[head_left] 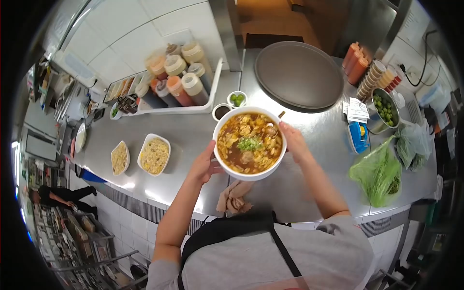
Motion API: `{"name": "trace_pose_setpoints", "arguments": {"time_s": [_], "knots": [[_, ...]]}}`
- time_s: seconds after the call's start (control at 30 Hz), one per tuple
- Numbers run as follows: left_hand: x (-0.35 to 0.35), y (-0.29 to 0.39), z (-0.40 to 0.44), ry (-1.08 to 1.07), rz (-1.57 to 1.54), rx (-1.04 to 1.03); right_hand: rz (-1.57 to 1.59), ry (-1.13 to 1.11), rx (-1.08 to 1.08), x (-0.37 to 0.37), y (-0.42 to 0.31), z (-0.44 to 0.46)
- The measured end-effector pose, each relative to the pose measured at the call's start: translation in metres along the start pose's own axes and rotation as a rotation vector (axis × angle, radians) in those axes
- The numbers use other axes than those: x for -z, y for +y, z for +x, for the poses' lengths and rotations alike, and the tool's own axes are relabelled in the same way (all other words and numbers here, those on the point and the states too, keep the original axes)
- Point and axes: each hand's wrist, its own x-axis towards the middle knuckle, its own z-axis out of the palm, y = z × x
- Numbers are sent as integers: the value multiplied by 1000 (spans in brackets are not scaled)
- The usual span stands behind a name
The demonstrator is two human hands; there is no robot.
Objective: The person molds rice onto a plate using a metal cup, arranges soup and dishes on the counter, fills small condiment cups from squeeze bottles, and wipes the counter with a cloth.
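Observation:
Between my two hands is a large white bowl of soup (249,143), full of brown broth with yellow pieces and chopped green onion on top. My left hand (205,164) grips the bowl's left side, and my right hand (294,140) holds its right rim. A thin brown handle or stick (282,114) shows by the rim near my right fingers. Just behind the bowl sit a small cup of dark sauce (222,112) and a small cup of green limes (237,99). A crumpled beige cloth (235,197) lies on the counter below the bowl.
Two white bowls of fried rice (154,154) (120,158) stand left on the steel counter (193,130). Behind them is a white tray (212,94) of squeeze bottles. A round dark tray (298,75) lies at the back. Rightward are a lime pot (385,110), a blue tape dispenser (358,137) and a green bag (379,171).

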Motion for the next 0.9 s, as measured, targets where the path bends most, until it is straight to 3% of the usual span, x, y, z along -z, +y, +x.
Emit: {"name": "trace_pose_setpoints", "arguments": {"time_s": [0.1,0.17,0.23,0.43,0.73,0.83,0.9], "knots": [[-39,20,38,-147,-13,-19,-45,122,58,35,-31,15],[-64,32,74,-232,-19,-50,-58,84,136,72,-35,43],[-91,49,107,-235,-9,-10,-58,139,199,97,-49,64],[-158,77,209,-323,52,-16,-95,246,162,164,-71,128],[-193,79,267,-240,71,72,-41,290,43,209,-44,196],[-189,82,269,-204,312,12,-31,271,-21,213,-43,202],[-187,86,256,5,374,-28,-306,490,-6,210,-53,189]]}}
